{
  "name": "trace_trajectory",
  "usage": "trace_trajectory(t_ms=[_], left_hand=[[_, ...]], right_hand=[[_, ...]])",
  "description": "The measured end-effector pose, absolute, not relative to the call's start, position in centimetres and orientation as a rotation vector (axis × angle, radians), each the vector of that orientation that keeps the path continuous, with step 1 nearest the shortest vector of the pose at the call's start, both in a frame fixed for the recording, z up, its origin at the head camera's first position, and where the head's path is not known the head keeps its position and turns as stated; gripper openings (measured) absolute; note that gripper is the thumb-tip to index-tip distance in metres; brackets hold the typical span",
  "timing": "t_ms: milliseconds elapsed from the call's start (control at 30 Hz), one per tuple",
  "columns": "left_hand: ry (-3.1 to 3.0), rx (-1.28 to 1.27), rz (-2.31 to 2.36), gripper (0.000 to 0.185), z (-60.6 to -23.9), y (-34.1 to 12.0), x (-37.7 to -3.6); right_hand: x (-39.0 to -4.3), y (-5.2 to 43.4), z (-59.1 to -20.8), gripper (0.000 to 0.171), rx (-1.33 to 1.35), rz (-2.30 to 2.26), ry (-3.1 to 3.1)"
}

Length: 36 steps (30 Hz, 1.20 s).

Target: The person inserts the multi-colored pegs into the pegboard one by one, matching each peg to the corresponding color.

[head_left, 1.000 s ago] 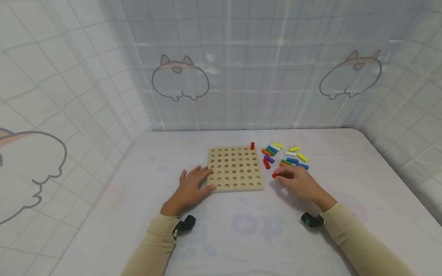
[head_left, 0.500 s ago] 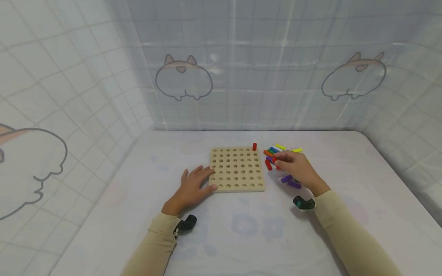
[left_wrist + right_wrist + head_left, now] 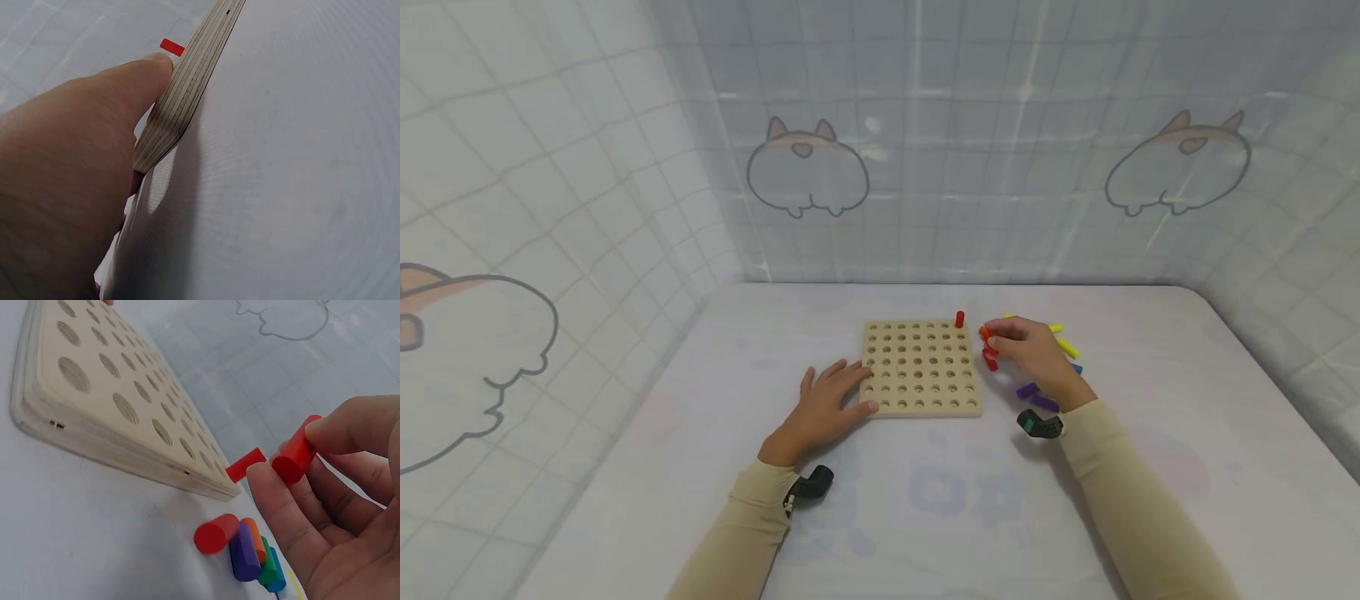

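My right hand (image 3: 1036, 354) pinches a red peg (image 3: 297, 450) between thumb and fingers, held in the air to the right of the wooden pegboard (image 3: 925, 413). The board has rows of round holes, and one red peg (image 3: 959, 319) stands upright at its far right corner. On the board's left edge rests my left hand (image 3: 818, 414), fingers spread and thumb at the near left corner. Another red peg (image 3: 215, 534) lies on the table beside the board, next to a purple peg (image 3: 245, 553), below the right hand.
Orange (image 3: 252, 537), green (image 3: 267, 567) and blue pegs (image 3: 277, 575) lie side by side past the purple one. Two purple pegs (image 3: 1043, 403) lie under the right wrist. Yellow pegs (image 3: 1067, 348) show beyond the hand, which hides part of the pile. A tiled-pattern curtain (image 3: 962, 208) surrounds the table.
My right hand, with the red peg in it, has moved left and away from me, toward the board's far right side. The left hand stays at the board's edge. The head view has shifted slightly.
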<state>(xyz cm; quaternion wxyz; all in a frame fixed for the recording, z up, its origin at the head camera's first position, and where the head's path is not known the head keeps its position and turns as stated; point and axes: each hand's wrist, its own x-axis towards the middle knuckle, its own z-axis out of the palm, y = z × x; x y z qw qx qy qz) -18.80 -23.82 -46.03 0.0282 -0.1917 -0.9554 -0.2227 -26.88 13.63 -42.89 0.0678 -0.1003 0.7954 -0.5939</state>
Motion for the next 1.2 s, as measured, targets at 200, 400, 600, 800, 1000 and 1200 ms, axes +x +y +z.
trace_trajectory(t_ms=[200,400,600,800,1000,1200], left_hand=[[-2.959,-0.581,-0.674,0.068,-45.8,-23.7,-18.8],[-2.957,-0.579,-0.700,0.067,-45.5,-23.7,-18.7],[-2.970,-0.572,-0.690,0.067,-45.5,-23.7,-18.4],[-2.956,-0.580,-0.693,0.067,-45.4,-23.5,-18.5],[-2.969,-0.573,-0.676,0.066,-45.1,-23.5,-18.6],[-2.978,-0.570,-0.695,0.067,-45.1,-23.5,-18.7]], right_hand=[[-27.6,13.1,-42.9,0.042,-0.127,-1.848,2.387],[-28.5,12.4,-42.5,0.046,0.000,-2.036,2.210],[-29.3,11.6,-42.3,0.044,0.043,-2.137,2.099],[-30.2,11.3,-42.2,0.037,0.132,-2.162,2.083],[-30.8,10.7,-42.3,0.041,0.172,-2.206,2.050],[-31.8,10.0,-42.6,0.042,0.210,-2.225,2.111]])
